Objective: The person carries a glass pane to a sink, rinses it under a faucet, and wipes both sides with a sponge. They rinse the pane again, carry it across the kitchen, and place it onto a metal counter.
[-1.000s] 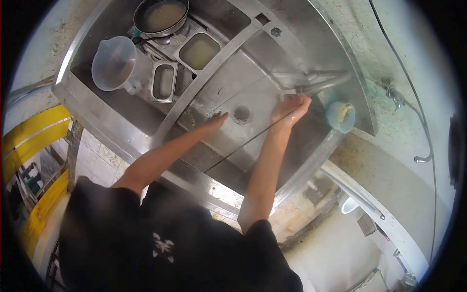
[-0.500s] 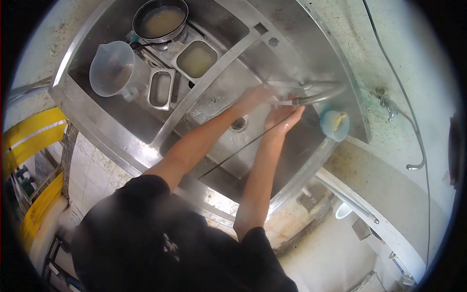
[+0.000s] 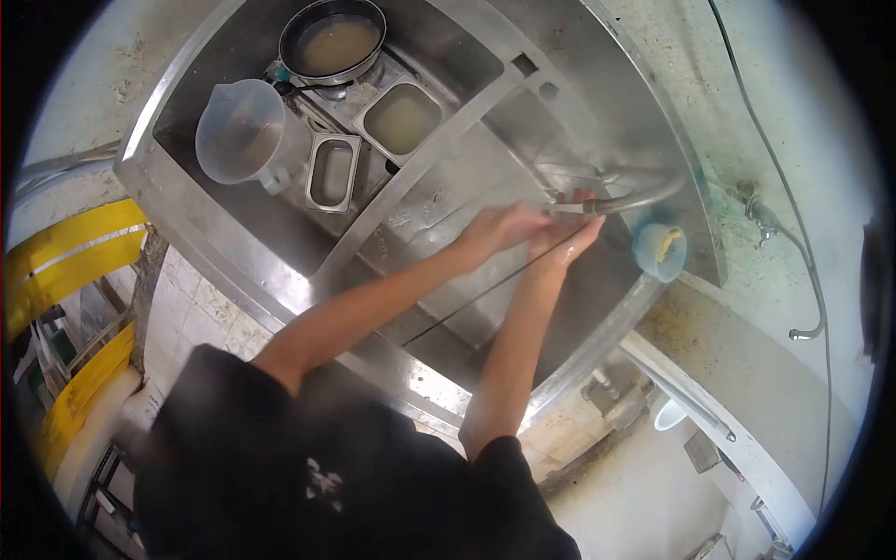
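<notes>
The rod (image 3: 476,300) slants through the sink (image 3: 586,322), its low end near the front wall and its upper part crossing the right hand, much as it did half a second ago. The right hand (image 3: 566,241) is still under the tap (image 3: 635,200), palm side up, with its fingers partly curled; whether they close on the rod, I cannot tell. The left hand (image 3: 509,227) has changed most: first low beside the drain, then up near the tap's mouth, it has now come down a little to sit right by the right hand, over where the drain showed. It is blurred, so I cannot tell how far open it is, or whether it touches the rod. A pale stream leaves the tap just above the hands. Right of the hands, the cup (image 3: 651,259) with something yellow in it stands at the sink's edge. Across the divider (image 3: 411,177), the other basin (image 3: 245,211) has the jug (image 3: 239,133), the small pan (image 3: 332,174), the larger pan (image 3: 402,119) with cloudy liquid, and the round pot (image 3: 333,45), also with murky liquid.
</notes>
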Demonstrator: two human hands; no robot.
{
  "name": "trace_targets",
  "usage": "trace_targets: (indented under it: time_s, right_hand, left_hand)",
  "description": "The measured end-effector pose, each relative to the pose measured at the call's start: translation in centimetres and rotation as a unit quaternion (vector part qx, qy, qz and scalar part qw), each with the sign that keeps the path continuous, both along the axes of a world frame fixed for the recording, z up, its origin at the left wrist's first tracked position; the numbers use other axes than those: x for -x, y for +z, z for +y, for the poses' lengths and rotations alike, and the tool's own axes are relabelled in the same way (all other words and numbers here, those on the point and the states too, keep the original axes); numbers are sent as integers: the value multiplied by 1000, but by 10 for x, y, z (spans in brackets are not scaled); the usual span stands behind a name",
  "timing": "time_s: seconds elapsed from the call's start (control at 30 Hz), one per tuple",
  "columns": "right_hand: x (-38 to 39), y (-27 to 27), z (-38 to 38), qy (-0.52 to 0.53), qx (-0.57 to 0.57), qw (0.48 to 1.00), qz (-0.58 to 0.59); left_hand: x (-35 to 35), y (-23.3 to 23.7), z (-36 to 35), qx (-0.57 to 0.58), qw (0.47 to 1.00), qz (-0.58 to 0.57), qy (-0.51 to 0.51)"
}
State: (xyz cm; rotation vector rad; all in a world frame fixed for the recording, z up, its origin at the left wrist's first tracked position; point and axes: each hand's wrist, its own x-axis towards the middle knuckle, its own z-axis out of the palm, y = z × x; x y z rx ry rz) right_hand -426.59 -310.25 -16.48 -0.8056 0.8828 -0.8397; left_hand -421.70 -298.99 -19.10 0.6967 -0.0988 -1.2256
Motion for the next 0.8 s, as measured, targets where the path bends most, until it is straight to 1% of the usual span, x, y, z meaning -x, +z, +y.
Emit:
trace_targets:
  time_s: [0.07,0.1,0.13,0.17,0.2,0.23,0.27,0.33,0.4,0.47,0.5,0.57,0.6,0.67,0.73,0.8]
  right_hand:
    - [-3,4,1,1,0,1000,21]
    - [-3,0,-4,6,-6,1000,16]
    - [-1,-4,-5,10,-13,1000,12]
    - [-2,-2,-1,5,-17,1000,15]
    - [-6,1,1,-5,-13,1000,25]
    - [-11,4,1,-13,-5,999,32]
    - [-12,4,0,-12,-3,1000,28]
    - [-8,-2,-3,-27,-15,999,30]
    - [2,-7,-7,-17,-21,1000,13]
    - [8,-9,-10,-4,-23,1000,-1]
    - [9,-10,-9,-2,-21,1000,-6]
    - [5,-2,-7,1,-11,1000,-11]
    - [3,3,-1,-6,-20,1000,-20]
    - [6,8,0,-14,-29,999,-31]
    - [5,8,1,10,-23,999,-23]
    - [6,8,1,12,-23,1000,-16]
  left_hand:
    - [19,19,58,-35,999,20,4]
    - [12,21,75,-38,999,20,3]
    - [6,21,91,-144,981,-116,-60]
    - [3,21,101,-245,930,-246,-123]
    - [1,-4,101,-246,930,-244,-125]
    - [-8,-49,93,-268,931,-232,-84]
    - [-22,-77,84,-290,931,-220,-40]
    - [-34,-79,49,-251,953,-162,-53]
    - [-22,-122,2,-105,984,-133,-49]
    - [-13,-85,-34,-33,996,-81,-5]
    - [-12,-74,-45,-29,996,-80,-2]
    - [-10,-61,-66,-20,989,-147,11]
    - [-9,-60,-71,-14,989,-145,11]
    - [-11,-60,-71,-45,994,-97,6]
    - [-11,-58,-68,-37,994,-101,0]
    - [-9,-57,-68,-25,991,-128,11]
